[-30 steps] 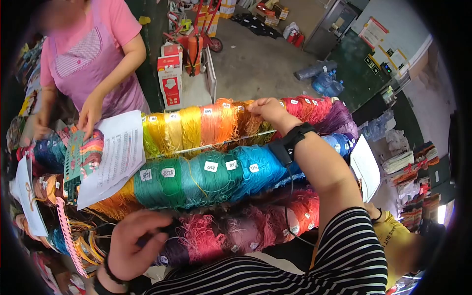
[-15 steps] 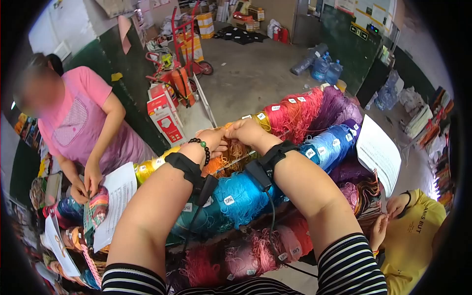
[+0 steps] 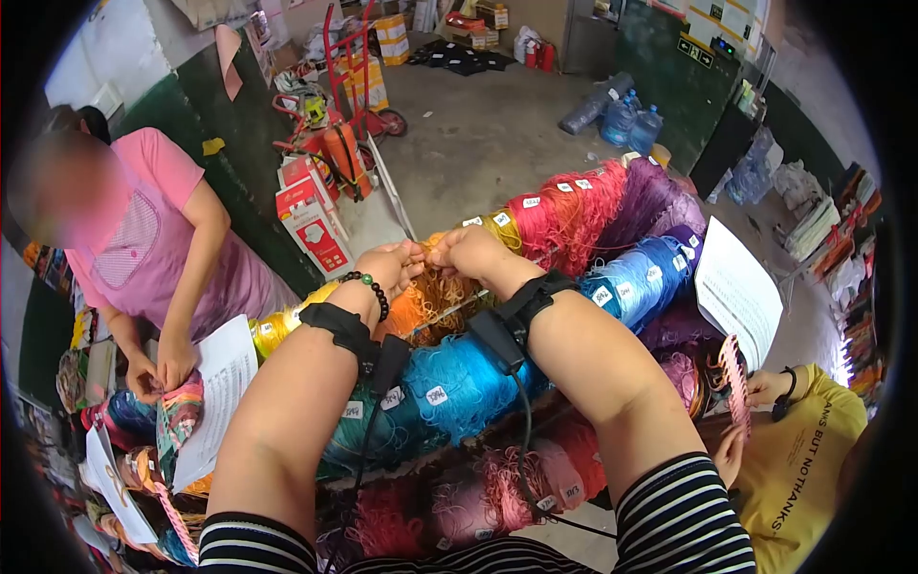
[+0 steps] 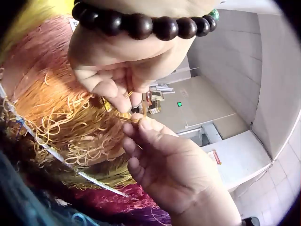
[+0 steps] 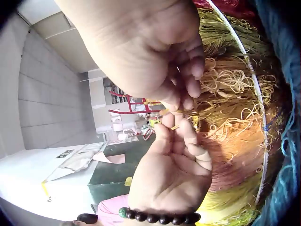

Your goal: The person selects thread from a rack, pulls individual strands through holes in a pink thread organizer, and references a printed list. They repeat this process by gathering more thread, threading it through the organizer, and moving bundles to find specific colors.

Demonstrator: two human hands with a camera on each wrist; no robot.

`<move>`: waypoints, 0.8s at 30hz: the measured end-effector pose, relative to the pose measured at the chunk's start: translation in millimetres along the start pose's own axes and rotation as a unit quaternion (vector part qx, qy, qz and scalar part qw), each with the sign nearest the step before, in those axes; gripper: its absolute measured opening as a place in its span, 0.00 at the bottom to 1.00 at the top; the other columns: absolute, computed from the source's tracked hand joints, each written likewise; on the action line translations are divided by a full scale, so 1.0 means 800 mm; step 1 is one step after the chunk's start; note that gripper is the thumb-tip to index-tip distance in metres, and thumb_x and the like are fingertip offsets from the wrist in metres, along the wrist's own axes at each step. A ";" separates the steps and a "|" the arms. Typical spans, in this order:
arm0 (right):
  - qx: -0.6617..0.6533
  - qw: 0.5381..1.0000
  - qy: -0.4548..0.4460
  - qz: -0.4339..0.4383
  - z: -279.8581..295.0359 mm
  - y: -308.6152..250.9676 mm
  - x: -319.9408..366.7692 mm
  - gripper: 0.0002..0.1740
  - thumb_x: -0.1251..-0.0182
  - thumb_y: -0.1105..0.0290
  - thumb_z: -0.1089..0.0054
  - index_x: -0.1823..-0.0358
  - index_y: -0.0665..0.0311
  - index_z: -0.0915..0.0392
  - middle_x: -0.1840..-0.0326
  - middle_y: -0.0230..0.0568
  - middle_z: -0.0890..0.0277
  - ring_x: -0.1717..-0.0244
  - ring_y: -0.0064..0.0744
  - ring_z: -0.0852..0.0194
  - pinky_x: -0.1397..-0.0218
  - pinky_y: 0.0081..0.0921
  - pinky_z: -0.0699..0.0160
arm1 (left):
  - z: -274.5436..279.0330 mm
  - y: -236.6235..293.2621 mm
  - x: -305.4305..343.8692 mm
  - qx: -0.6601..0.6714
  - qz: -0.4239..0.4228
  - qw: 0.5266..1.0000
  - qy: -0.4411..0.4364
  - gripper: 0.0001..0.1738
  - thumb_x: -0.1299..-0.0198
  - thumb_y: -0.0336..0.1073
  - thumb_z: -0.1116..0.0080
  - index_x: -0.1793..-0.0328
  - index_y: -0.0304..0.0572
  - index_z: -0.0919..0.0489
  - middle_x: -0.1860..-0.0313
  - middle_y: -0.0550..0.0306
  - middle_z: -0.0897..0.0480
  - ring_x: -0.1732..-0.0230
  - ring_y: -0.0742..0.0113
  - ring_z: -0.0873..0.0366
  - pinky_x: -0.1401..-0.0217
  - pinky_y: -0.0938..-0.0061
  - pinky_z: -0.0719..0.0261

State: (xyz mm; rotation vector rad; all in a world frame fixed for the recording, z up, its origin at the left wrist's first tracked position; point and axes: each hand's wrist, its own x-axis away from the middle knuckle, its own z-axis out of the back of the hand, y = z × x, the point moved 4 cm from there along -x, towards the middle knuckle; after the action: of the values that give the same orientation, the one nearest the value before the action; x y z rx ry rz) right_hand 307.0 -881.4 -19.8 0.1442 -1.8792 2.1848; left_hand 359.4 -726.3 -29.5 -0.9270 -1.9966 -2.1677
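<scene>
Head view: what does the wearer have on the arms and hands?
No gloves. The left hand has at its wrist a dark bead bracelet with one green bead and a black camera strap. The right hand wears a matching black band; a black cable hangs from it. Black-and-white striped sleeves cover the upper arms.

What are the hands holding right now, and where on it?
Left hand and right hand pinch a thin yellow thread, fingertips almost touching; its ends are hidden.
</scene>
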 end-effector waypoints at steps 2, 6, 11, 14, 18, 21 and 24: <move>0.022 0.999 0.011 0.020 0.003 0.009 -0.010 0.04 0.41 0.74 0.35 0.69 0.66 0.14 0.75 0.37 0.18 0.75 0.27 0.23 0.67 0.28 0.23 | 0.009 -0.002 -0.009 -0.097 -0.066 0.993 0.026 0.13 0.29 0.42 0.45 0.58 0.41 0.17 0.69 0.66 0.16 0.77 0.79 0.23 0.78 0.84 0.29; 0.162 0.982 0.065 0.076 0.019 -0.039 0.013 0.07 0.45 0.67 0.32 0.70 0.62 0.13 0.74 0.44 0.17 0.72 0.37 0.19 0.63 0.33 0.21 | 0.007 0.001 -0.015 -0.290 -0.128 0.948 0.010 0.14 0.33 0.41 0.41 0.62 0.37 0.16 0.72 0.63 0.16 0.79 0.75 0.25 0.75 0.79 0.28; 0.282 0.919 0.096 0.259 0.047 -0.178 0.124 0.07 0.45 0.67 0.35 0.70 0.63 0.15 0.74 0.50 0.20 0.70 0.48 0.19 0.62 0.38 0.22 | 0.006 -0.001 -0.029 -0.359 -0.125 0.925 -0.021 0.14 0.35 0.41 0.38 0.64 0.36 0.15 0.75 0.61 0.17 0.79 0.74 0.25 0.75 0.79 0.27; 0.310 0.867 0.155 0.359 0.072 -0.270 0.230 0.10 0.38 0.67 0.40 0.66 0.68 0.18 0.74 0.51 0.22 0.73 0.41 0.25 0.64 0.37 0.25 | 0.005 -0.002 -0.038 -0.336 -0.103 0.936 -0.022 0.14 0.37 0.41 0.36 0.66 0.36 0.15 0.76 0.60 0.17 0.80 0.74 0.25 0.76 0.79 0.27; 0.228 0.886 0.125 0.383 0.134 -0.360 0.367 0.12 0.27 0.60 0.48 0.56 0.59 0.20 0.56 0.28 0.19 0.51 0.19 0.24 0.47 0.22 0.27 | 0.006 -0.006 -0.040 -0.297 -0.077 0.952 -0.023 0.13 0.38 0.39 0.40 0.69 0.36 0.16 0.75 0.56 0.17 0.77 0.68 0.21 0.74 0.72 0.26; 0.083 0.892 0.128 0.425 0.210 -0.415 0.469 0.15 0.25 0.63 0.52 0.45 0.63 0.25 0.46 0.37 0.26 0.47 0.26 0.28 0.44 0.26 0.29 | 0.003 -0.007 -0.036 -0.246 -0.064 0.967 -0.002 0.10 0.38 0.36 0.39 0.68 0.37 0.19 0.76 0.56 0.18 0.79 0.67 0.22 0.78 0.71 0.28; -0.095 0.826 0.294 0.472 0.251 -0.453 0.565 0.09 0.29 0.63 0.45 0.57 0.60 0.26 0.62 0.31 0.30 0.61 0.23 0.30 0.62 0.24 0.35 | 0.003 -0.008 -0.042 -0.265 -0.039 0.963 -0.023 0.11 0.38 0.38 0.40 0.67 0.37 0.18 0.75 0.56 0.18 0.80 0.68 0.24 0.79 0.71 0.29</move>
State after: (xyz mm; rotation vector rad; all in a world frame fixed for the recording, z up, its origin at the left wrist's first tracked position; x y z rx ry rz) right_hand -53.2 -973.0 467.8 -1.6158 -1.9224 2.0638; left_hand 385.2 -735.0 -50.7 -0.9593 -1.5041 -2.8172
